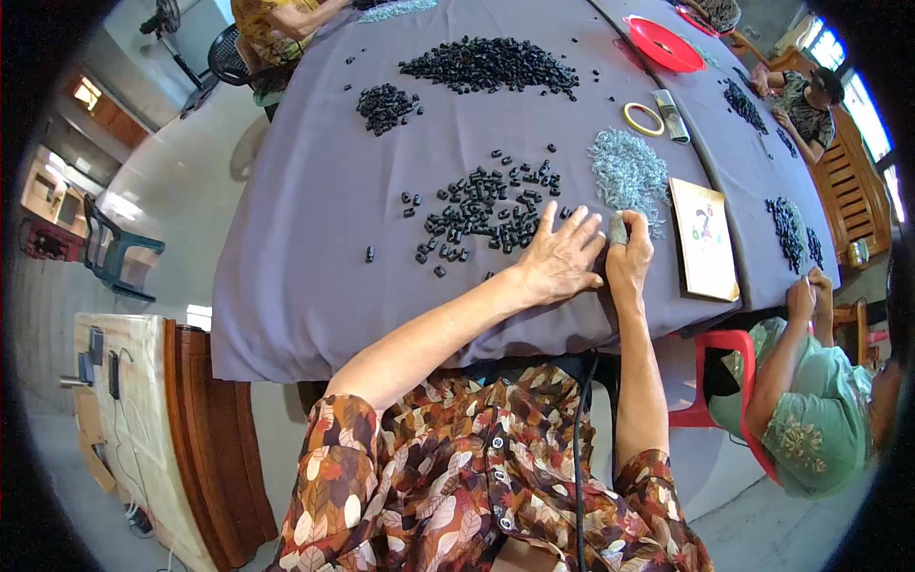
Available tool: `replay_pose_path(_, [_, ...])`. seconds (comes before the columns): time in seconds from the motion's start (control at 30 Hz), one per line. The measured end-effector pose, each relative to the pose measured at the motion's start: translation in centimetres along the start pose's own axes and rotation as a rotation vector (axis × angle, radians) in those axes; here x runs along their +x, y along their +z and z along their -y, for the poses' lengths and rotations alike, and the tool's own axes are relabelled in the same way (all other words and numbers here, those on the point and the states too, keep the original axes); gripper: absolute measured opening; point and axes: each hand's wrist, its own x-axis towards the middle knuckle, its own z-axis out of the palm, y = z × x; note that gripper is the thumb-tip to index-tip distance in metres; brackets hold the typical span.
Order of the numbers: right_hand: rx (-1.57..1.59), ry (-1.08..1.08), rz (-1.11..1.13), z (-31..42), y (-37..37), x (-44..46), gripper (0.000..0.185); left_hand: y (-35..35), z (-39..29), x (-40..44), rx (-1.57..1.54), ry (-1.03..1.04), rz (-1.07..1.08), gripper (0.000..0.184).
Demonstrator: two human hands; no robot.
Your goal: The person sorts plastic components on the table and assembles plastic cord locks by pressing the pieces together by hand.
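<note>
Just far-left of the spread left hand (562, 260) lie black pieces (484, 197); the right hand (629, 253) curls, its contents unclear.

Looks like a home living room in use as a small hand workshop: slatted brown wooden bench (853, 181), dark green plastic armchair (121, 250), black pedestal fan (167, 17) and glossy pale floor (181, 181) read domestic; large table draped in grey-purple (286, 267), heaps of small black cylindrical pieces (491, 67) and several people (815, 381) seated around it read shared handwork.
</note>
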Motion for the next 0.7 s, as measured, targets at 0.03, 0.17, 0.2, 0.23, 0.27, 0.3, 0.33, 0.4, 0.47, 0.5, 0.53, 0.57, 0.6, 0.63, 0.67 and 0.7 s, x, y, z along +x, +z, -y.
replay_pose_path(0.03, [0.038, 0.047, -0.006, -0.1, -0.1, 0.0, 0.012, 0.3, -0.1, 0.4, -0.004, 0.004, -0.028, 0.061])
replay_pose_path(0.17, [0.067, 0.092, 0.005, 0.3, 0.0, 0.0, 0.009, 1.4, 0.5, 1.5, 0.086, -0.102, -0.071, 0.056])
replay_pose_path(0.2, [0.052, 0.084, 0.008, 0.4, -0.1, 0.1, 0.009, 1.6, 0.8, 1.7, 0.141, -0.151, -0.061, 0.055])
replay_pose_path(0.23, [0.053, 0.093, 0.018, 0.3, 0.0, 0.1, 0.009, 1.9, 1.2, 1.7, 0.196, -0.199, -0.049, 0.053])
replay_pose_path(0.27, [0.048, 0.084, 0.022, 0.3, -0.1, 0.1, 0.009, 2.1, 1.4, 1.5, 0.252, -0.245, -0.035, 0.052])
replay_pose_path(0.3, [0.045, 0.076, 0.026, 0.4, -0.1, 0.1, 0.009, 1.7, 1.6, 1.3, 0.287, -0.289, -0.072, 0.051])
replay_pose_path(0.33, [0.043, 0.069, 0.028, 0.4, -0.1, 0.1, 0.009, 1.3, 1.7, 1.1, 0.229, -0.304, -0.074, 0.051])
replay_pose_path(0.4, [0.050, 0.074, 0.028, 0.4, -0.1, 0.1, 0.009, 0.3, 1.7, 0.9, 0.111, -0.335, -0.079, 0.052])
replay_pose_path(0.47, [0.056, 0.078, 0.030, 0.5, 0.0, 0.1, 0.010, -0.1, 2.3, 1.6, 0.077, -0.241, -0.122, 0.054])
replay_pose_path(0.5, [0.058, 0.082, 0.032, 0.5, -0.1, 0.1, 0.010, 0.1, 2.9, 2.5, 0.046, -0.216, -0.127, 0.054])
replay_pose_path(0.53, [0.058, 0.082, 0.035, 0.6, -0.1, 0.1, 0.010, 0.4, 3.7, 3.4, 0.014, -0.193, -0.135, 0.055])
replay_pose_path(0.57, [0.049, 0.084, 0.042, 0.5, -0.2, 0.0, 0.010, 0.4, 4.9, 4.4, -0.017, -0.215, -0.059, 0.060])
replay_pose_path(0.6, [0.040, 0.083, 0.047, 0.4, -0.2, 0.0, 0.010, 0.6, 6.1, 5.3, 0.008, -0.237, -0.008, 0.064])
replay_pose_path(0.63, [0.033, 0.083, 0.051, 0.4, -0.2, 0.0, 0.010, 1.1, 7.2, 5.9, 0.037, -0.238, -0.040, 0.063])
replay_pose_path(0.67, [0.035, 0.089, 0.056, 0.5, -0.3, 0.0, 0.011, 1.7, 8.1, 6.4, 0.064, -0.239, -0.066, 0.062])
replay_pose_path(0.7, [0.038, 0.097, 0.060, 0.7, -0.3, 0.0, 0.011, 1.2, 8.5, 6.7, 0.056, -0.268, -0.018, 0.062])
